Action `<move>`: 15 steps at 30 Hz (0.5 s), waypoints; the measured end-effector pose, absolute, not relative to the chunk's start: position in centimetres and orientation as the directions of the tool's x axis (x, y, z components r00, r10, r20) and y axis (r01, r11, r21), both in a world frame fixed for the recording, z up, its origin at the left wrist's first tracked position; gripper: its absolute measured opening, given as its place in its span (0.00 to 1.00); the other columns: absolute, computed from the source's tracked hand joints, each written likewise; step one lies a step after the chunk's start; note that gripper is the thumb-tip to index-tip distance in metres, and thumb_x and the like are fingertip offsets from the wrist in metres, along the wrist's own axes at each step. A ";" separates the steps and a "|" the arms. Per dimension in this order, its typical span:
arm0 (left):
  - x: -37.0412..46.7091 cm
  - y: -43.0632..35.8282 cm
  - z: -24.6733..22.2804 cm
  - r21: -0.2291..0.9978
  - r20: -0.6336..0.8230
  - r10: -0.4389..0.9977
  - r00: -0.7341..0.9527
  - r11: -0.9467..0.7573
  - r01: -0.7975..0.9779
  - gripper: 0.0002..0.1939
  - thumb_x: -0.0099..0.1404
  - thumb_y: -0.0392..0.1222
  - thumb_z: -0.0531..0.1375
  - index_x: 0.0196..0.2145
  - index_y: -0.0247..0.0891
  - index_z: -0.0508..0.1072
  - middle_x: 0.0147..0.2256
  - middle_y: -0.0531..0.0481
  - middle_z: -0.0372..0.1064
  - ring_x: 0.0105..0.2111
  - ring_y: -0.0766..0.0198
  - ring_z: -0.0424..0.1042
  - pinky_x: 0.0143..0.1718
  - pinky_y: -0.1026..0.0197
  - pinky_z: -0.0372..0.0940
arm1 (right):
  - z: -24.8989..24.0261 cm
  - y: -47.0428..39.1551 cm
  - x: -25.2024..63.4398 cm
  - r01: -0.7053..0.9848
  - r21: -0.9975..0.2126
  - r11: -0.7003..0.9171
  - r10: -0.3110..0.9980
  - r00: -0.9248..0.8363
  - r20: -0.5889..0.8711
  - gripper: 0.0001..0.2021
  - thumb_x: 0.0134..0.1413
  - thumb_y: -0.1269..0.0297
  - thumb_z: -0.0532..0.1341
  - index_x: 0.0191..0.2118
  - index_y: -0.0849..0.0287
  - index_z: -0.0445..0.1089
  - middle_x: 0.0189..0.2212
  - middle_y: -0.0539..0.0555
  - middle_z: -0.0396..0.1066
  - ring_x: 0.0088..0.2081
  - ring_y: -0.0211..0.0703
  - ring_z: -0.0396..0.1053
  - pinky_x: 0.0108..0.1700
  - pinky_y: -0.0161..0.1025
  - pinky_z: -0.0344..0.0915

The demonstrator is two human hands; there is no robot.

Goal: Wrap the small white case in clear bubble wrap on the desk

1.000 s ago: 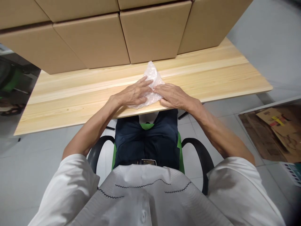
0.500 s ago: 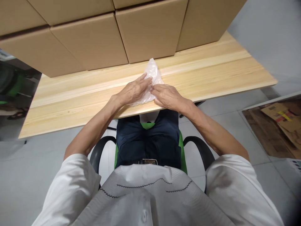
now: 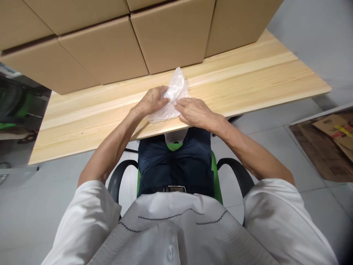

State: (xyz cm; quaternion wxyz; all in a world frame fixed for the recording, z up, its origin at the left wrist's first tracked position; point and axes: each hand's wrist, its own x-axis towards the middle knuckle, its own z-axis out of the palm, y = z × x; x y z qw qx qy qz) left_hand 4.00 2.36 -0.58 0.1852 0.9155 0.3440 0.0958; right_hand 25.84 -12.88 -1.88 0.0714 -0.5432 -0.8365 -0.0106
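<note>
A crumpled sheet of translucent bubble wrap (image 3: 176,86) lies on the wooden table near its front edge, with one pointed end toward the boxes. My left hand (image 3: 153,100) is curled at the wrap's left side, thumb and fingers pinching it. From the right, my right hand (image 3: 193,110) rests on the wrap with its fingers together, pressing its lower right part. Whether anything lies inside the wrap cannot be made out.
Stacked cardboard boxes (image 3: 171,40) line the back of the wooden table (image 3: 242,88). Below the front edge are my legs and a green chair with black armrests (image 3: 235,171). Flattened cardboard (image 3: 325,147) lies on the floor at the right.
My left hand has drawn back slightly to the left and its fingers have curled from lying flat, uncovering more of the wrap. My right hand has barely moved. The view has shifted a little.
</note>
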 end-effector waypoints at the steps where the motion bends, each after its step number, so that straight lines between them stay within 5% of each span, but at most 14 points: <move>1: 4.2 2.2 -0.3 0.389 0.038 0.679 0.733 -0.686 0.615 0.35 0.76 0.48 0.62 0.77 0.37 0.78 0.72 0.37 0.81 0.71 0.40 0.81 0.79 0.36 0.72 | -1.8 -12.9 25.8 0.911 -0.063 0.407 0.909 -0.397 0.129 0.22 0.74 0.73 0.58 0.64 0.68 0.83 0.65 0.73 0.83 0.64 0.67 0.81 0.66 0.54 0.74; 11: 4.2 3.0 -1.4 0.370 0.122 0.673 0.729 -0.713 0.596 0.49 0.74 0.49 0.67 0.86 0.35 0.59 0.77 0.31 0.73 0.80 0.32 0.71 0.83 0.35 0.66 | -1.7 -13.1 24.7 0.924 -0.014 0.383 0.917 -0.378 0.126 0.20 0.77 0.73 0.56 0.61 0.66 0.83 0.60 0.72 0.84 0.58 0.65 0.78 0.58 0.54 0.71; 15: 5.0 4.0 -1.6 0.354 0.058 0.711 0.701 -0.671 0.651 0.45 0.70 0.49 0.70 0.79 0.33 0.67 0.69 0.31 0.79 0.74 0.31 0.76 0.80 0.31 0.71 | -1.4 -13.3 23.9 0.932 -0.016 0.362 0.926 -0.358 0.117 0.22 0.79 0.73 0.53 0.63 0.68 0.82 0.60 0.74 0.84 0.58 0.67 0.78 0.56 0.56 0.71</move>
